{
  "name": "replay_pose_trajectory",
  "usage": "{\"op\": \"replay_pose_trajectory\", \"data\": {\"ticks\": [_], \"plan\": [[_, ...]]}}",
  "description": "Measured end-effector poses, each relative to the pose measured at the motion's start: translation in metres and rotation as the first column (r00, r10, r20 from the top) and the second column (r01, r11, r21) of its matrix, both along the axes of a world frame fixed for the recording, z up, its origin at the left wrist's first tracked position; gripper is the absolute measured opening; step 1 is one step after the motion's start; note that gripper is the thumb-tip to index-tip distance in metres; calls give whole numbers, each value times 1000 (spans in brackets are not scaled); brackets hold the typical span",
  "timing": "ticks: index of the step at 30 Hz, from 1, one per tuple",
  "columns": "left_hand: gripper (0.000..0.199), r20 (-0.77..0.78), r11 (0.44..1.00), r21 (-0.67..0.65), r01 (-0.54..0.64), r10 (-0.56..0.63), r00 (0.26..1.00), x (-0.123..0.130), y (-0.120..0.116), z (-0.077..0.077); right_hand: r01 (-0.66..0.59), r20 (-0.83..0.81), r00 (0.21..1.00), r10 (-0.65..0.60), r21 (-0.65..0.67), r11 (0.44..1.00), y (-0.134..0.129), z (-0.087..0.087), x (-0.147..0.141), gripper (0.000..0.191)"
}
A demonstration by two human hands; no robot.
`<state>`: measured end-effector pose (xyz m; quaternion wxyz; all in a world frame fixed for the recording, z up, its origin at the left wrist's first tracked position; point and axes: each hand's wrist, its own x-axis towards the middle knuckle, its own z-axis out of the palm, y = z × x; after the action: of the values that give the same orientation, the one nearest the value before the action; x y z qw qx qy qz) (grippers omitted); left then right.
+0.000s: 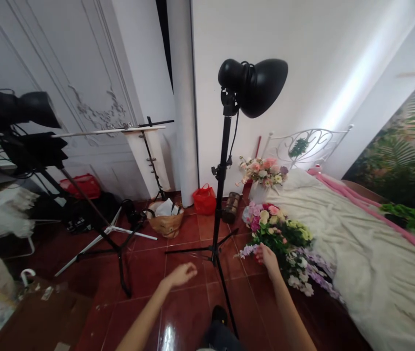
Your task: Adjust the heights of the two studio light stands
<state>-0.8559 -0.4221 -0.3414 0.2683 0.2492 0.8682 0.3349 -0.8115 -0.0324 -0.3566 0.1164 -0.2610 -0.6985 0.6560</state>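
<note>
**Lamp Stand Upright Between Our Hands**

We have the black stand [220, 180] on the floor [183, 309], off the bed's [324, 214] left edge, its legs splayed, presumably to steady the lamp [264, 87]. Our left hand [181, 275] hangs part-open, fingers loosely curled, seemingly empty. Our right hand [268, 257] is at the flowers [266, 222] heaped along that edge; we cannot tell whether its fingers grip any.
</note>
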Motion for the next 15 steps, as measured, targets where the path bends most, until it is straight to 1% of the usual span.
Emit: {"op": "replay_pose_trajectory", "data": {"ticks": [1,3,4,6,8,10,11,12,14,15], "plan": [[41,-53,995,96,-13,19,998,-29,20,21,-79,-13,997,79,17,997,-1,5,-24,51],[41,-157,959,284,-18,65,986,-83,61,64,-217,12,976,217,90,972,-3,8,-67,43],[42,-212,930,367,-19,103,972,-106,80,86,-280,49,960,276,131,951,-4,7,-85,38],[45,-307,859,511,-41,227,924,-149,117,124,-383,137,922,362,198,902,-7,4,-116,27],[50,-334,780,623,-58,332,882,-184,148,156,-450,215,890,403,256,856,-11,2,-144,21],[51,-325,727,684,-54,371,870,-213,173,179,-493,264,867,422,335,803,-13,7,-169,24],[50,-318,713,699,-49,373,872,-225,183,187,-524,286,851,440,402,751,-14,12,-182,28],[48,-312,707,706,-45,366,877,-234,191,192,-557,312,831,461,479,679,-14,18,-195,33],[42,-289,712,701,-46,343,894,-247,203,198,-610,364,783,504,608,508,-12,33,-222,41],[41,-272,716,696,-52,331,904,-251,207,198,-628,391,760,519,646,433,-11,41,-235,43]]}}
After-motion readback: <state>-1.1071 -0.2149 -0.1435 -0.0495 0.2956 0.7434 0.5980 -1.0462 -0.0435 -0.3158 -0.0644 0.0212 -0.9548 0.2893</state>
